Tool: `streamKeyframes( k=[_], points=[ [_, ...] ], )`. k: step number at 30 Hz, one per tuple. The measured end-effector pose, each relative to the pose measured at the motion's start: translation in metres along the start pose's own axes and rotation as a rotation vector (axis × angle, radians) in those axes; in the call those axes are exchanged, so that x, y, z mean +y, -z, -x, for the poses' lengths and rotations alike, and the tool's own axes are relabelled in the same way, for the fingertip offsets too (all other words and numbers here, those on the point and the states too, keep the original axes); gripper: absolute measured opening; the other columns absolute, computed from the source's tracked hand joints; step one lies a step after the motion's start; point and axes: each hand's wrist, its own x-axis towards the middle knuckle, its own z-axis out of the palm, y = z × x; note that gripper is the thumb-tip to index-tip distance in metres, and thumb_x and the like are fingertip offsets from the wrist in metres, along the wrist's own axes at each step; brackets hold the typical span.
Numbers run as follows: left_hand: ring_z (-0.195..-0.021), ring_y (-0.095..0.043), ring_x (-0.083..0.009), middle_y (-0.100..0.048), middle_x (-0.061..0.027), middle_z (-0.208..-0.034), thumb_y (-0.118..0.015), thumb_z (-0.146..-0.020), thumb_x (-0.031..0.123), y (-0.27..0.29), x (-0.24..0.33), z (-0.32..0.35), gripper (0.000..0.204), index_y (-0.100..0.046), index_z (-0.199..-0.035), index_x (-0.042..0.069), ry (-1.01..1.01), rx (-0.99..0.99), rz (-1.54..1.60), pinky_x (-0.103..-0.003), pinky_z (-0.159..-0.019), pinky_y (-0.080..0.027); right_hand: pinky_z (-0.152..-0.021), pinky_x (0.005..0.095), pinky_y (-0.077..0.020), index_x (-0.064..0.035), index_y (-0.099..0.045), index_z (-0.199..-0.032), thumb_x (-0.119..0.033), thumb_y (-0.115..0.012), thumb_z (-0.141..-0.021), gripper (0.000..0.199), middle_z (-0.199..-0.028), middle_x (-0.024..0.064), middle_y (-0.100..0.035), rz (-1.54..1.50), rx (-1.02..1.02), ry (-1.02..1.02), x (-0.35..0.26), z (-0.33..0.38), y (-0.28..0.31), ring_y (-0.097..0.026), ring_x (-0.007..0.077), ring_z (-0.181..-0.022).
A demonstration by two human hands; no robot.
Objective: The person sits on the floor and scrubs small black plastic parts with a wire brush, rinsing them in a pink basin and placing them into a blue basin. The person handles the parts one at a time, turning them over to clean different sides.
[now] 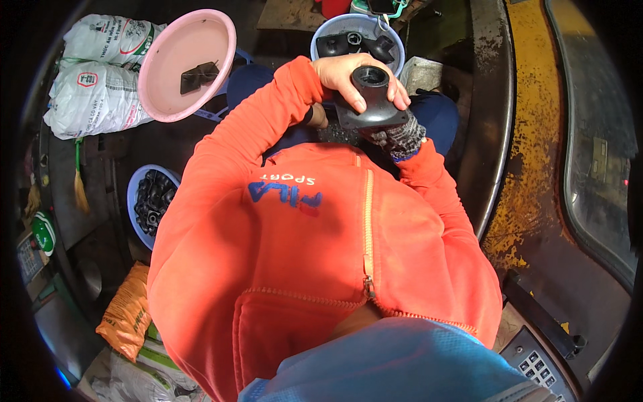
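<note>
Bright light hits the jacket [321, 248], soft shadows darkening its chest; surroundings look dimmer, corners go black, and the yellow panel [530, 134] bends with distortion.

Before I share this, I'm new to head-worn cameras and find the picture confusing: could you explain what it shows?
There is no robot arm here: one fisheye camera on a person's head looks down past an orange jacket. The bare left hand grips a glossy black, round-necked part; the right hand, in a grey knitted glove, holds it from below. At upper left, a round pale pink plastic basin holds dark pieces; beyond the hands, a light blue basket holds black parts, as does a round blue tub at left.
</note>
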Motion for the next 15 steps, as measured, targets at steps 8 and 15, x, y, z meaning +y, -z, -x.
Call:
streamKeyframes(
  k=[8, 15],
  points=[
    [-0.138, -0.031, -0.025, -0.048, -0.0069, -0.139, -0.083, -0.062, 0.024, -0.001, 0.031, 0.001, 0.071, -0.055, -0.126, 0.012, -0.016, 0.448, -0.884, -0.041, -0.112, -0.023, -0.091, 0.0327, -0.0462, -0.0039, -0.048, -0.125, -0.015, -0.072, -0.08, 0.053, -0.119, 0.0078, -0.055, -0.054, 0.151, -0.085, -0.006, -0.028, 0.023, -0.055, 0.0195, -0.108],
    [-0.125, -0.048, -0.0254, -0.064, -0.012, -0.115, -0.083, -0.066, 0.01, -0.057, -0.006, -0.016, 0.041, -0.061, -0.101, 0.005, -0.191, 1.038, -0.782, -0.039, -0.104, -0.037, -0.085, 0.0351, -0.0472, -0.0039, -0.051, -0.118, -0.017, -0.062, -0.084, 0.038, -0.111, 0.0093, -0.058, 0.439, 0.2, 0.008, -0.009, -0.03, 0.002, -0.058, 0.0236, -0.103]
  ],
)
